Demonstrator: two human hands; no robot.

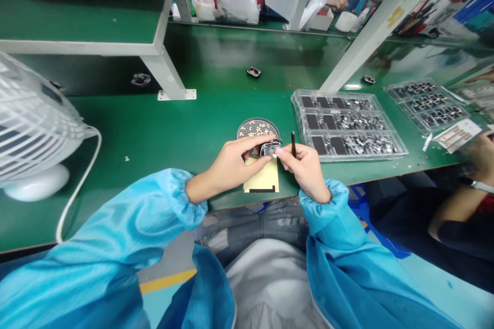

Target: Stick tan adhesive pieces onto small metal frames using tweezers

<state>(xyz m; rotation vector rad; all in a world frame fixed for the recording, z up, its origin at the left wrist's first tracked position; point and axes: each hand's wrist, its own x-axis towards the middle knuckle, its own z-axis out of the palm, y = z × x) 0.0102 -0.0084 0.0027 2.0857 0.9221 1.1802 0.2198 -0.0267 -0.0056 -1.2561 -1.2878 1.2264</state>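
- Evidently my left hand [231,161] is pinched on a small case [270,148], thumb below and fingers above, at the near side of a round dish [258,119].
- My right hand [303,165] has fingertips at the case's right end and is closed around a dark stick [293,145].
- From this distance, I judge the case light, stiff, perhaps slippery, with fragile innards; I'd hold its outer edges gently.
- Beyond lie pale bits [259,126] in the dish; a yellow pad [259,179] sits nearer me, a clear tray [349,157] rightward on the bench [208,123].
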